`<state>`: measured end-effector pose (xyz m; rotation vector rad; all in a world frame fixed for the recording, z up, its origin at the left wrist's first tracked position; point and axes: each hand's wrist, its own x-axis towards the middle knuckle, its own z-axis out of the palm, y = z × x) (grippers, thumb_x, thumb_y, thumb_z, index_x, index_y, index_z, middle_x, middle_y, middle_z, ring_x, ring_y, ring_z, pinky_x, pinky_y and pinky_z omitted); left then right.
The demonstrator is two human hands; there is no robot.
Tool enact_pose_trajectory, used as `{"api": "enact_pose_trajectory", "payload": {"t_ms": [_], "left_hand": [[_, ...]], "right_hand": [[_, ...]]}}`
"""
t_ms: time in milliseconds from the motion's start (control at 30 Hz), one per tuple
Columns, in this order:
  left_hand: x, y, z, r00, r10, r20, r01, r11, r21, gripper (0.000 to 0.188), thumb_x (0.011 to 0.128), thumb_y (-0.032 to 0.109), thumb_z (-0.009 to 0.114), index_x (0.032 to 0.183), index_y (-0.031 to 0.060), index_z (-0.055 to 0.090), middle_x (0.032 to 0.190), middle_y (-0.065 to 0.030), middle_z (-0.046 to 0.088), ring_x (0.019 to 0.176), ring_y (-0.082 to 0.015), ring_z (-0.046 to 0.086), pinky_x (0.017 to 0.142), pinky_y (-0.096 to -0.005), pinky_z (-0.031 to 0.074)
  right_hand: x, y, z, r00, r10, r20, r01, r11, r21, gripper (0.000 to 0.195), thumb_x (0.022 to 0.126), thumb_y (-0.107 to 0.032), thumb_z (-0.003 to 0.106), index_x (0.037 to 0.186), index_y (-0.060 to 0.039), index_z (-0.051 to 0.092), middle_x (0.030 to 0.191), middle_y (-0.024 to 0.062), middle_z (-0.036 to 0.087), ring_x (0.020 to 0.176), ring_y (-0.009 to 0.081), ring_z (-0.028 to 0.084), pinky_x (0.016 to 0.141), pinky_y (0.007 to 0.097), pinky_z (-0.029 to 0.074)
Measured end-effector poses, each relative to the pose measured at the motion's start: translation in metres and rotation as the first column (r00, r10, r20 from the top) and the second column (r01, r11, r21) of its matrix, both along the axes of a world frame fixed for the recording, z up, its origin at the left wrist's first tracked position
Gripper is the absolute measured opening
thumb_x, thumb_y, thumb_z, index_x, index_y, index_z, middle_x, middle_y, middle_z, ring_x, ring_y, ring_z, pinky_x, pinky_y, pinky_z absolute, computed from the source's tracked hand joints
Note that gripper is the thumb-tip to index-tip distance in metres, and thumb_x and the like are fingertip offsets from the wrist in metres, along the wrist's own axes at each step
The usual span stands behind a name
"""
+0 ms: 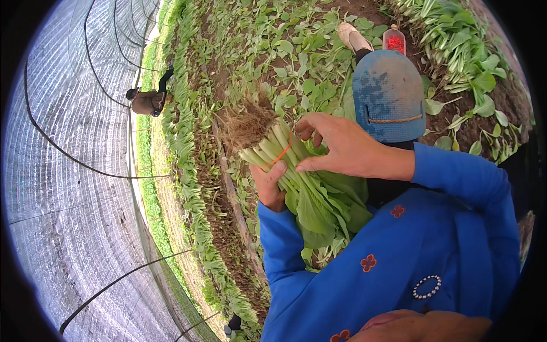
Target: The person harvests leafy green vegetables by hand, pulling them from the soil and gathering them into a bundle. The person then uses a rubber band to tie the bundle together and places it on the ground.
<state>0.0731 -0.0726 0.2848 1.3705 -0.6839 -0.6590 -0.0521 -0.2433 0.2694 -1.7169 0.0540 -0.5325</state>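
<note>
My left hand point(271, 181) grips a bunch of leafy greens point(314, 201) from below, its thumb pressed over the pale stems. Brown, fibrous roots point(250, 124) stick out at the upper left end, while the broad green leaves hang toward my lap. An orange-red band point(280, 154) runs across the stems close to the roots. Over the bunch is my right hand point(346, 147), fingers bent and spread apart from the thumb. Its thumb tip rests at the stems, and its fingertips are beside the band.
A blue foam pad point(386, 96) with a cord covers my knee. Beyond it stand my shoe point(354, 37) and a scoop-like container point(394, 40) of red bands. Pulled greens point(466, 55) lie at right. Another person point(147, 101) crouches near the plastic tunnel wall point(72, 171).
</note>
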Motion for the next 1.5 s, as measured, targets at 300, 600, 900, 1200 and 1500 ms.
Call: {"api": "enact_pose_trajectory", "payload": {"t_ms": [300, 600, 900, 1200, 1500], "left_hand": [[0.001, -0.008, 0.014, 0.991, -0.094, -0.1, 0.097, 0.995, 0.025, 0.073, 0.07, 0.025, 0.08, 0.126, -0.0091, 0.049, 0.115, -0.019, 0.061, 0.1, -0.0289, 0.064, 0.087, -0.0419, 0.054], [-0.001, -0.002, -0.011, 0.982, -0.094, -0.166, 0.084, 0.994, -0.068, 0.078, 0.067, 0.029, 0.079, 0.129, -0.0071, 0.048, 0.118, -0.0192, 0.06, 0.103, -0.0307, 0.064, 0.089, -0.0435, 0.055], [-0.008, -0.001, -0.014, 0.964, -0.121, -0.238, 0.117, 0.993, -0.034, 0.086, 0.071, 0.042, 0.067, 0.141, 0.0017, 0.036, 0.13, -0.0199, 0.05, 0.117, -0.035, 0.055, 0.099, -0.046, 0.05], [-0.025, -0.018, -0.021, 0.916, 0.022, -0.401, -0.067, 0.993, -0.099, 0.093, 0.068, 0.051, 0.067, 0.139, -0.0001, 0.037, 0.131, -0.0163, 0.046, 0.119, -0.029, 0.051, 0.097, -0.0434, 0.048], [-0.024, -0.028, -0.03, 0.94, -0.073, -0.332, 0.042, 0.994, -0.098, 0.092, 0.076, 0.065, 0.058, 0.141, 0.0044, 0.034, 0.138, -0.0154, 0.041, 0.129, -0.028, 0.042, 0.109, -0.0433, 0.036]], "right_hand": [[-0.003, 0.008, -0.012, 1.0, -0.021, -0.008, 0.021, 0.999, 0.035, 0.058, 0.08, -0.028, 0.075, 0.123, 0.0005, 0.049, 0.112, 0.013, 0.056, 0.09, 0.0234, 0.062, 0.073, 0.036, 0.052], [-0.005, 0.017, -0.011, 0.994, -0.057, 0.089, 0.043, 0.988, 0.149, 0.038, 0.078, -0.018, 0.079, 0.104, -0.004, 0.054, 0.103, 0.0081, 0.056, 0.08, 0.0183, 0.062, 0.062, 0.0319, 0.051], [0.002, 0.022, -0.011, 0.973, -0.176, 0.15, 0.174, 0.984, 0.027, 0.042, 0.074, -0.022, 0.081, 0.107, -0.0081, 0.059, 0.102, 0.007, 0.055, 0.077, 0.0199, 0.06, 0.063, 0.0319, 0.051], [0.015, 0.002, -0.007, 0.983, -0.019, 0.184, 0.03, 0.998, -0.057, 0.032, 0.075, -0.02, 0.08, 0.091, -0.0055, 0.057, 0.088, 0.0057, 0.053, 0.075, 0.0207, 0.058, 0.066, 0.0329, 0.048], [0.019, 0.002, -0.016, 0.977, -0.039, 0.208, 0.03, 0.999, 0.045, 0.028, 0.076, -0.016, 0.079, 0.087, -0.0029, 0.056, 0.081, 0.0067, 0.053, 0.073, 0.0199, 0.057, 0.067, 0.0326, 0.048]]}}
